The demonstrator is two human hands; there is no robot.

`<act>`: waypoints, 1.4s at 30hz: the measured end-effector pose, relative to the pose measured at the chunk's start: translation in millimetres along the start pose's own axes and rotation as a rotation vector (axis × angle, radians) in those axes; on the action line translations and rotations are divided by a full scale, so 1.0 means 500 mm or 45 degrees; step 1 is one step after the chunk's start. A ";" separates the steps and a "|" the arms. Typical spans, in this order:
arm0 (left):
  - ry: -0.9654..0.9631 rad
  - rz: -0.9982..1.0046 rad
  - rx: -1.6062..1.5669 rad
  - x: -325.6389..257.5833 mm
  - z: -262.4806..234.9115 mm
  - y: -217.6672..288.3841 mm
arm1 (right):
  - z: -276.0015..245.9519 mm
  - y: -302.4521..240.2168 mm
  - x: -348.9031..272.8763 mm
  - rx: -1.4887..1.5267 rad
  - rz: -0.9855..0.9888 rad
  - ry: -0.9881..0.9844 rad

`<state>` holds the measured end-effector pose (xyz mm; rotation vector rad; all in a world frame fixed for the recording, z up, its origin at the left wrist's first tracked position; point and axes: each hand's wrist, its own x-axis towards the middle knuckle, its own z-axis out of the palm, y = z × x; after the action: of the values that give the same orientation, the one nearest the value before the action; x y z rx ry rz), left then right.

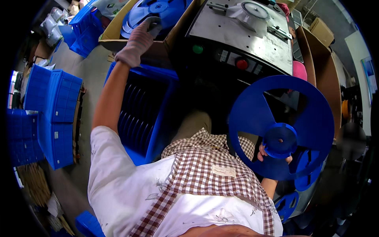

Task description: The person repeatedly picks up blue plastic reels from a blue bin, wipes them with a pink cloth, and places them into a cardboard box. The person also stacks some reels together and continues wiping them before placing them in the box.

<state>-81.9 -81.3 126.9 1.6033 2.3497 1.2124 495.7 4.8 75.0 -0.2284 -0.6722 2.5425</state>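
A large blue plastic reel disc [318, 114] with wide cut-outs and a raised centre hub is held up at the right. My right hand [262, 152] grips it from behind near the hub; its fingertips show through the cut-outs, and the rest is hidden by the disc. At the far left, my left hand [136, 43], in a striped grey glove, reaches over the edge of an open cardboard box [114, 45]. Its fingers are curled at the rim of blue reel discs [158, 8] lying in that box.
A machine with a metal top plate [215, 31], a green button [197, 49] and a red button [241, 64] stands ahead. Below the box is a blue crate [148, 152] with a row of dark discs. Stacked blue crates [61, 98] stand left; another cardboard box [325, 75] is right.
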 end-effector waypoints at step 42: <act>-1.657 0.231 -0.511 -0.319 0.862 0.745 | -0.434 -0.385 -0.411 -3.010 -0.416 2.392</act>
<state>469.1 93.5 1.1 1.6537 1.0856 0.3199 814.8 137.5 -9.1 -2.0883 -1.6591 -0.6198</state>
